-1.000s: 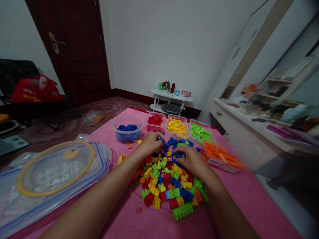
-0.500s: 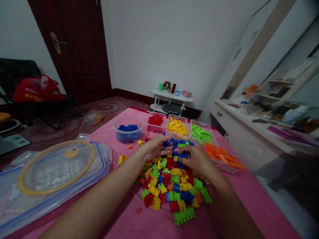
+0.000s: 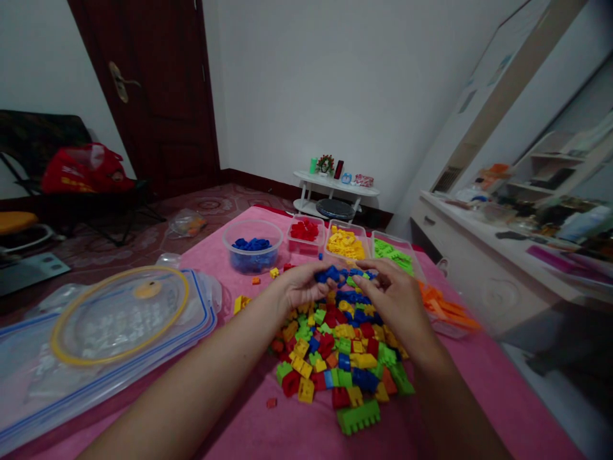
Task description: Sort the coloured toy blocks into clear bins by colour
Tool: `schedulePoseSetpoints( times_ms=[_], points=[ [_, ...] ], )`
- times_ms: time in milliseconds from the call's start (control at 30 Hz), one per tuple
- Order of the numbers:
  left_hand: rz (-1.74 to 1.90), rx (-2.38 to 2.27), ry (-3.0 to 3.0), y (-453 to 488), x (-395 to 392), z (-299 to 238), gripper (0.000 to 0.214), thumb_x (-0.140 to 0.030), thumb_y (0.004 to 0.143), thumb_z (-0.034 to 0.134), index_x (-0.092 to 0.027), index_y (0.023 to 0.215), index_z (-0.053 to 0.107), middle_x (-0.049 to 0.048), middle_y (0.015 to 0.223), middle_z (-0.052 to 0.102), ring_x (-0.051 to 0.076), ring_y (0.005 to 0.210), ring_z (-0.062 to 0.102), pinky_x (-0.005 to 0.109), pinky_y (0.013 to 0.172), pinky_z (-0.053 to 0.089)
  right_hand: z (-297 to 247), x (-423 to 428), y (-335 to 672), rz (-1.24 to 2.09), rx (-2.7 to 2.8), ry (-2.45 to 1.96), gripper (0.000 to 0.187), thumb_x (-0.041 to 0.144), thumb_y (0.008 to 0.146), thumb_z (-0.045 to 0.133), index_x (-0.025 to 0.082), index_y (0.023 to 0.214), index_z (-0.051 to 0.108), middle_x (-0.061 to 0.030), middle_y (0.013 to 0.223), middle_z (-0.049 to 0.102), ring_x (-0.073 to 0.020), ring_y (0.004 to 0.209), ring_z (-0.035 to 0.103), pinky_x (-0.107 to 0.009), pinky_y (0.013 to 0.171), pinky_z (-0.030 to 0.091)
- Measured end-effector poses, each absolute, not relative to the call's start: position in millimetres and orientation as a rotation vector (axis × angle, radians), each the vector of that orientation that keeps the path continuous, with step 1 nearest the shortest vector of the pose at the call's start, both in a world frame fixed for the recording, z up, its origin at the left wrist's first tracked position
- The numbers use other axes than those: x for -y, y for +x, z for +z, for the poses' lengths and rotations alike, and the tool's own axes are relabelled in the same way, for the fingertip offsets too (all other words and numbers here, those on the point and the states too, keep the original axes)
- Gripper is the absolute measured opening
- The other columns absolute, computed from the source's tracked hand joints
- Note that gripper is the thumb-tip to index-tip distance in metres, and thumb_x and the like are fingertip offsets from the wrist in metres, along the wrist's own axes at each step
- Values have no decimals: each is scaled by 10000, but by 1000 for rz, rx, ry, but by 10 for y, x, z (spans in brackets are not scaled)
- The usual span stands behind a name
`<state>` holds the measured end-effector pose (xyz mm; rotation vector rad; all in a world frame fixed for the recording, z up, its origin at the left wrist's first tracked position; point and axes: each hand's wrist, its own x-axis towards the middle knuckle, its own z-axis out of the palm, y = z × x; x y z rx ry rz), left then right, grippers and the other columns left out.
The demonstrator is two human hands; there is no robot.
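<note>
A heap of mixed coloured toy bricks (image 3: 338, 348) lies on the pink cloth (image 3: 479, 383). Raised above its far edge, my left hand (image 3: 301, 287) is cupped shut on a few blue bricks (image 3: 329, 275). My right hand (image 3: 395, 297) faces it, fingers curled round small blue and green bricks (image 3: 357, 276) at its fingertips. Behind stand a round tub of blue bricks (image 3: 252, 253) and trays of red bricks (image 3: 305, 231), yellow bricks (image 3: 345, 244), green bricks (image 3: 396, 255) and orange bricks (image 3: 443, 306).
Clear plastic lids (image 3: 110, 326), one round with a yellow rim, are stacked at the left. A few stray bricks (image 3: 271, 402) lie off the heap. A white dresser (image 3: 498, 268) runs along the right, a small white table (image 3: 335, 191) stands by the far wall, and a dark door (image 3: 158, 96) is behind.
Both hands have risen from the heap's far edge with blue bricks gathered between them. The camera has shifted slightly, so the scene sits a little further right.
</note>
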<state>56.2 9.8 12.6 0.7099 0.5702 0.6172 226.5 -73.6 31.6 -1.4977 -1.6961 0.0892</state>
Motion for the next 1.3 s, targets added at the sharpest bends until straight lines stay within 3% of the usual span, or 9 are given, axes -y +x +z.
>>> schedulePoseSetpoints(
  times_ms=[133, 300, 433, 533, 633, 767, 867, 1000, 1300],
  points=[
    [1205, -803, 872, 157, -444, 288, 182, -225, 839, 529, -99, 938, 614, 66, 794, 619, 78, 601, 568, 165, 537, 493, 309, 717, 2288, 84, 1719, -1499, 200, 291, 787, 623, 203, 947, 706, -41, 930, 661, -115, 591, 501, -259, 565, 406],
    [1735, -1488, 1487, -290, -673, 250, 340, -240, 774, 561, -163, 1102, 606, 89, 1114, 614, 209, 1034, 575, 387, 967, 444, 179, 630, 2358, 71, 1764, -1582, 203, 274, 772, 619, 218, 944, 711, -34, 988, 685, -140, 675, 561, -278, 642, 437],
    [1647, -1685, 1970, -211, -593, 179, 348, -219, 778, 550, -169, 1113, 628, 103, 1221, 581, 257, 1212, 474, 425, 1077, 327, 33, 563, 2478, 84, 1837, -1741, 210, 244, 775, 582, 197, 935, 710, -45, 960, 696, -168, 737, 604, -294, 688, 456],
    [1464, -1451, 2188, 83, -454, 107, 276, -197, 812, 510, -160, 1036, 666, 88, 1132, 634, 217, 1124, 544, 369, 1042, 378, -65, 525, 2558, 88, 1929, -1862, 261, 182, 781, 545, 205, 978, 716, -52, 995, 696, -199, 859, 622, -308, 756, 462],
    [1093, -1140, 2410, 402, -280, -43, 361, -217, 846, 498, -165, 1187, 603, 95, 1223, 604, 201, 1177, 523, 335, 1046, 380, -158, 498, 2600, 88, 1974, -1963, 360, 113, 770, 518, 211, 1062, 704, -59, 1094, 684, -214, 988, 612, -319, 858, 449],
    [571, -1054, 2661, 634, -80, -255, 566, -374, 884, 477, -224, 1419, 365, 130, 1464, 371, 295, 1364, 315, 491, 1103, 274, -262, 490, 2566, 97, 2046, -1965, 427, 135, 772, 545, 181, 1184, 648, -72, 1189, 653, -233, 1102, 559, -334, 963, 400],
    [313, -1067, 2764, 656, -19, -295, 461, -408, 910, 408, -247, 1337, 477, 129, 1364, 484, 315, 1290, 414, 589, 1070, 259, -296, 500, 2498, 86, 2115, -1964, 463, 156, 781, 550, 197, 1237, 617, -66, 1174, 660, -248, 1094, 535, -340, 955, 397],
    [275, -1062, 2817, 629, -35, -244, 326, -277, 885, 432, -264, 1143, 631, 96, 1168, 605, 268, 1106, 560, 522, 1001, 377, -295, 509, 2451, 63, 2152, -1971, 471, 136, 770, 550, 213, 1229, 622, -55, 1129, 673, -244, 1067, 524, -323, 937, 398],
    [368, -1022, 2782, 635, -116, -280, 384, -175, 789, 552, -238, 1157, 645, 95, 1052, 664, 250, 1045, 575, 370, 926, 440, -263, 522, 2490, 92, 2095, -2121, 416, 222, 791, 597, 257, 1204, 632, -58, 1168, 650, -252, 1104, 538, -342, 937, 398]
  ],
)
